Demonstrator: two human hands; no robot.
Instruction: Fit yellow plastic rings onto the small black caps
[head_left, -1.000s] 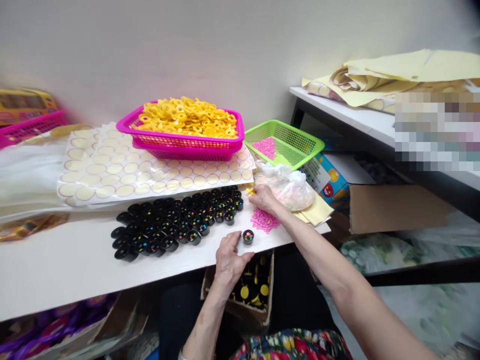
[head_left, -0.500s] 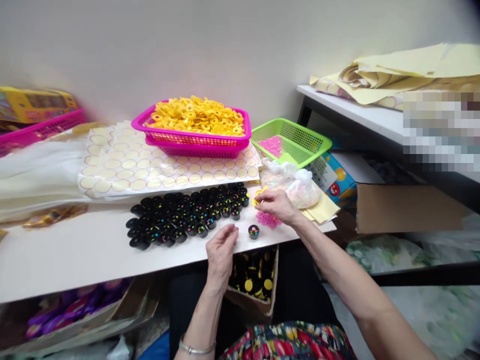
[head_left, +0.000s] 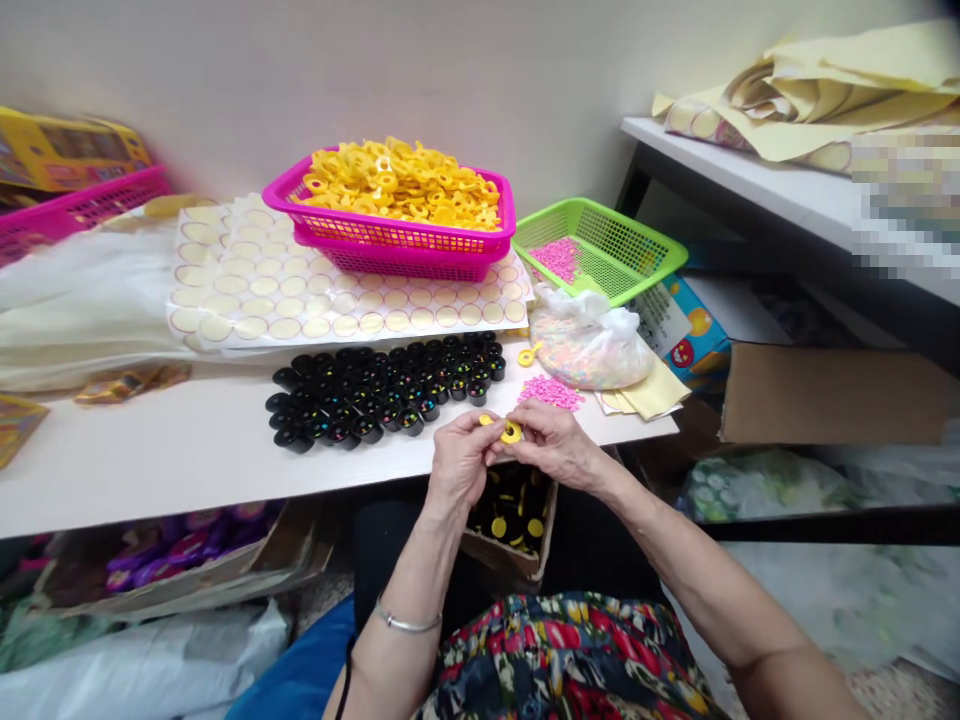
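Note:
Close together at the table's front edge, my left hand (head_left: 459, 462) and my right hand (head_left: 561, 447) are both closed on a small yellow plastic ring piece (head_left: 512, 432) with a short tab. A dark spot shows in its ring; whether a black cup sits beneath it is hidden by the fingers. Just beyond my right hand lies a pile of pink beads (head_left: 551, 392). Another yellow ring piece (head_left: 529, 353) rests on the table behind it. Left of my hands stand rows of small black cups (head_left: 375, 395), many with coloured bits inside.
Yellow pieces fill a pink basket (head_left: 397, 262) on sticker sheets (head_left: 300, 315). A green basket (head_left: 645, 275) holds pink beads, behind a plastic bag (head_left: 600, 350) of pastel bits. Below the table, a carton (head_left: 504, 555) contains black and yellow pieces. Another cardboard box (head_left: 825, 395) stands at right.
My right hand has brought a yellow ring piece from the table's right side to my left hand. The single black cup that stood between them no longer shows on the table.

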